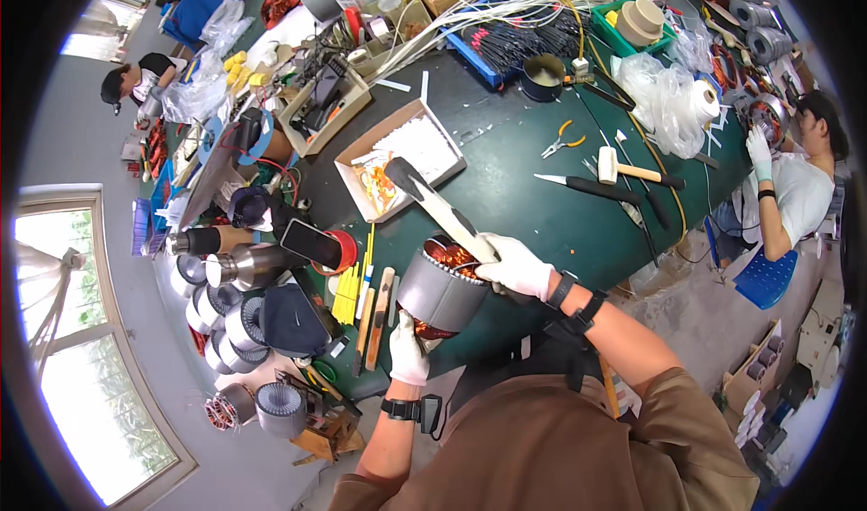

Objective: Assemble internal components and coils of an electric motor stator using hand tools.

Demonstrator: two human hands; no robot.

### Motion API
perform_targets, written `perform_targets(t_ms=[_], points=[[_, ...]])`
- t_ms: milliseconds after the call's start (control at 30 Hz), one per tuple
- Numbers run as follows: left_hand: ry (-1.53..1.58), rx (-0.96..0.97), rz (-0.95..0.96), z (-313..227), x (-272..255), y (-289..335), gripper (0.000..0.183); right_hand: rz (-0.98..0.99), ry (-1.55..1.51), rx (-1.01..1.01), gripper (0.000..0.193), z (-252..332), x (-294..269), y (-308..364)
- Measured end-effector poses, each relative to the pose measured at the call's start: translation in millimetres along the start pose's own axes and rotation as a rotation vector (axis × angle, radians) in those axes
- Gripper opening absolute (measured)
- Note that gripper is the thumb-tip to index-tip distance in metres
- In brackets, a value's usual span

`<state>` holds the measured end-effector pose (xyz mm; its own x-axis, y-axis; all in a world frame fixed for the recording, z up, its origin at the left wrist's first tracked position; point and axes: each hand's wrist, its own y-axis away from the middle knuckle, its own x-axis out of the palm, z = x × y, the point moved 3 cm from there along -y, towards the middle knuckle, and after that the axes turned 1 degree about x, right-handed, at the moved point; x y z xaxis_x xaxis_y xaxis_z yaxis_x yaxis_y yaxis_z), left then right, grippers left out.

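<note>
- Left grip (409, 353), white glove: closed on the lower end of a wound stator (440, 292), thumb against its grey shell.
- Right grip (519, 265), gloved too: closed around the near end of a long pale tool (447, 215) with a dark far end, right by the stator's upper rim.
- Stator sits between my hands at the near edge of the worktop (506, 177), tilted, copper windings (452, 253) showing at both ends. Whether it bears on the surface, I can't tell.
- Handling, my judgement: left should take the weight by the shell, fingers off the lower coils; right wants a light hold, tool clear of the wire, since enamel likely nicks easily.
- A steadier tilt would let me see into the bore.
- Just beyond the tool: an open cardboard box (353, 188) of white strips and orange scraps.
- Left of the stator: yellow strips (346, 294) and a phone (307, 243).
- Farther right: yellow-handled pliers (564, 140), a white-headed mallet (608, 165).
- Far right: a seated co-worker (804, 186), well apart.
</note>
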<state>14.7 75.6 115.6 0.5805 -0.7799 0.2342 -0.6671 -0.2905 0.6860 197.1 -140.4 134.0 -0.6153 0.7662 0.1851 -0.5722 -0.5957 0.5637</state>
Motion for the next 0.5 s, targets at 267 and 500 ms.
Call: perform_targets(t_ms=[267,500], points=[[0.312,-0.198,-0.013,21.1,-20.1,-8.5,0.061,-0.386,0.832,-0.549,0.049,71.2,23.0,78.7],[0.380,-0.182,0.037,10.2,-28.5,-20.8,0.055,-0.288,1.308,-0.363,0.028,30.9,28.7,26.9]])
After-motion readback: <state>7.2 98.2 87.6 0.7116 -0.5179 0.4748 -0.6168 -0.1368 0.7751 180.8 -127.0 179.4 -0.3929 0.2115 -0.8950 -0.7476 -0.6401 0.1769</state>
